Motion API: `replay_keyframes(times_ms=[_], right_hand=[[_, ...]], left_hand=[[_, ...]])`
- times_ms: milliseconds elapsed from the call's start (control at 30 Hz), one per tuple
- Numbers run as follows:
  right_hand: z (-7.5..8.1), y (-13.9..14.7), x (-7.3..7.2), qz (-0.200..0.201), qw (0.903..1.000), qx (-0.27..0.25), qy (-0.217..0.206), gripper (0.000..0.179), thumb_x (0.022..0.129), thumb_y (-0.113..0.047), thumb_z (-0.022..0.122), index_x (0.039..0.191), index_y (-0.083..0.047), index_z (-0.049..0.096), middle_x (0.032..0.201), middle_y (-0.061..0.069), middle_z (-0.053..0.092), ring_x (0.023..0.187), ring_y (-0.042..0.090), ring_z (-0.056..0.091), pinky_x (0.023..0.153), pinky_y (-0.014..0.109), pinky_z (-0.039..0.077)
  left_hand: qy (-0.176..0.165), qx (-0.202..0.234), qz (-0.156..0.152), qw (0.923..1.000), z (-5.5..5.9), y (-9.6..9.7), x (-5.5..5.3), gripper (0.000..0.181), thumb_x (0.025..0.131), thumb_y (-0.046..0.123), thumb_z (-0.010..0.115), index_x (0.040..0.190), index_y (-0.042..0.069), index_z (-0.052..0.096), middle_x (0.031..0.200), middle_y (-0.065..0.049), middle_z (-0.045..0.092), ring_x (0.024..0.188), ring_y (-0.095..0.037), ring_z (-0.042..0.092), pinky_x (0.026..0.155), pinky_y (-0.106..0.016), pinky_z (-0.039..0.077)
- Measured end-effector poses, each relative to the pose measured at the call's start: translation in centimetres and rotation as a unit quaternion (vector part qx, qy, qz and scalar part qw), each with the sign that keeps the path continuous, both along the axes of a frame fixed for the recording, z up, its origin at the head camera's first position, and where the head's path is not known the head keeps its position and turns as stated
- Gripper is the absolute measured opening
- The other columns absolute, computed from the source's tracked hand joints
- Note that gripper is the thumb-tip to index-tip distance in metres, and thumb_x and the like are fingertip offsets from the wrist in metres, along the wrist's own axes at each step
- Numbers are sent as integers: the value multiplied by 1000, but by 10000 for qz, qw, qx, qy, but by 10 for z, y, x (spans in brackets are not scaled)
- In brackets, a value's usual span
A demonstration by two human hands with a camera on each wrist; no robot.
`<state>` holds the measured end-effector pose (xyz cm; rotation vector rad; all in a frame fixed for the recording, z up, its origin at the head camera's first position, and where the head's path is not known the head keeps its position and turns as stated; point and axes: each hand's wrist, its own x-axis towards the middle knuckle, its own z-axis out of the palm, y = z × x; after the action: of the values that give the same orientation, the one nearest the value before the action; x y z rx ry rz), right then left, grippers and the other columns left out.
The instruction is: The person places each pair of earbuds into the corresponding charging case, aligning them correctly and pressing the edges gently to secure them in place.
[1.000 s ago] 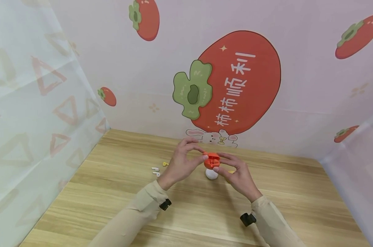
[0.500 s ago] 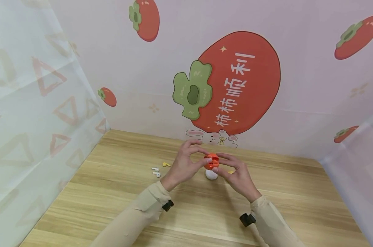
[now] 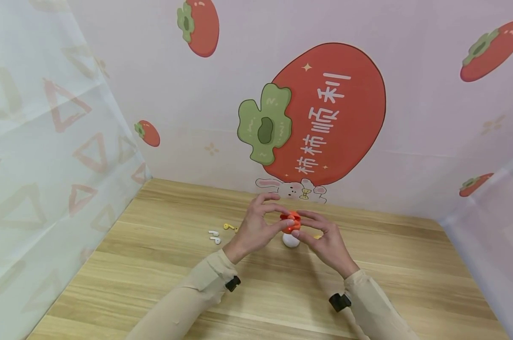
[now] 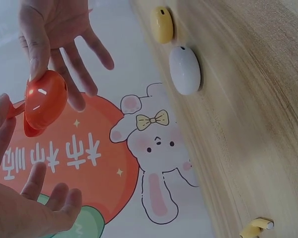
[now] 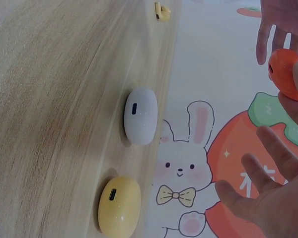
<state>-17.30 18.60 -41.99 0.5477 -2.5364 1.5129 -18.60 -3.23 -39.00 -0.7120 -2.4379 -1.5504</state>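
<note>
Red earbud case [image 4: 49, 99], long axis roughly crosswise, mouth upward; right hand [image 3: 325, 238] gripping it, left hand [image 3: 257, 223] pinching an earbud [image 4: 18, 108].

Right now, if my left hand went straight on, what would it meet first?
Most likely the orange case in your right hand; your left hand pinches a small orange piece close to it, though any gap is hard to judge.

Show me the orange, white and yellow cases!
Orange case [image 4: 47, 103], left wrist view: its rounded shell.
White case [image 5: 143, 118], right wrist view: its smooth shell.
Yellow case [image 5: 121, 208], right wrist view: its shiny shell.
</note>
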Motion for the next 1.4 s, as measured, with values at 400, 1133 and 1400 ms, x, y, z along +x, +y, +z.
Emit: replay_keyframes(times_ms=[400, 1133, 1400], right_hand=[[-1, 1, -1, 50, 10000, -29, 67, 29, 89, -21, 81, 117, -15, 78, 138, 6, 62, 133, 32, 50, 103, 71, 36], [-1, 1, -1, 66, 10000, -42, 48, 28, 88, -21, 81, 115, -14, 79, 136, 6, 63, 132, 32, 52, 103, 68, 37], [0, 0, 0, 41, 10000, -60, -13, 28, 88, -22, 81, 115, -14, 79, 136, 6, 63, 132, 32, 52, 103, 68, 38]], left_hand=[[267, -190, -36, 9995, -3, -2, -1, 17, 88, 29, 82, 101, 19, 79, 141, -5, 48, 136, -28, 38, 106, -60, 35], [1324, -967, -560, 9849, 1, -15, -11, 13, 88, 22, 82, 99, 19, 76, 137, -10, 48, 131, -29, 41, 107, -53, 37], [1491, -1131, -603, 9805, 2, -19, -12, 13, 88, 24, 82, 99, 20, 76, 137, -9, 48, 133, -28, 41, 108, -53, 36]])
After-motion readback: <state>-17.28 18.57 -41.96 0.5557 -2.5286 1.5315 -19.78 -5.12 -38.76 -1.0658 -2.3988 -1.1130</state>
